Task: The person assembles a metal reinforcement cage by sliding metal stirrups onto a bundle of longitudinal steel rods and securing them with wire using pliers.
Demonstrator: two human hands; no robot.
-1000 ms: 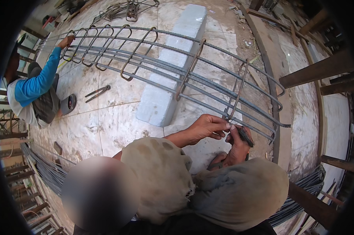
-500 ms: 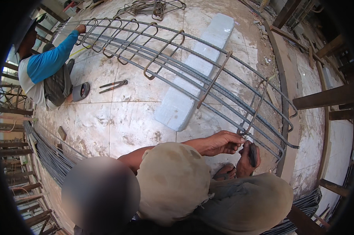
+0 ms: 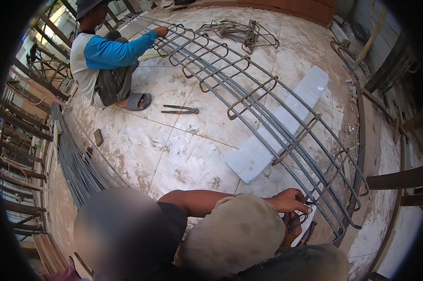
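Note:
My left hand is closed at the near lower bar of the rebar cage, its fingertips pinching thin dark tie wire beside a stirrup corner. The wire makes a small loop below those fingers. Just under it, my right hand is closed, partly hidden behind my knee and in shadow. Dark-handled pincers show at its palm side, seemingly gripped there, though the knee hides much of the hold. Rectangular stirrups ring the long ribbed bars, whose near ends are hooked.
A pale foam block lies under the cage. Other pincers rest on the tiles. A co-worker in blue sleeves squats at the far left, a hand on the cage. Loose stirrups and a bundle of bars lie on the floor.
The view has swung, so the cage and floor sit further right and lower. My hands stay at the cage's near corner; a wire loop now shows, and the right hand is more hidden.

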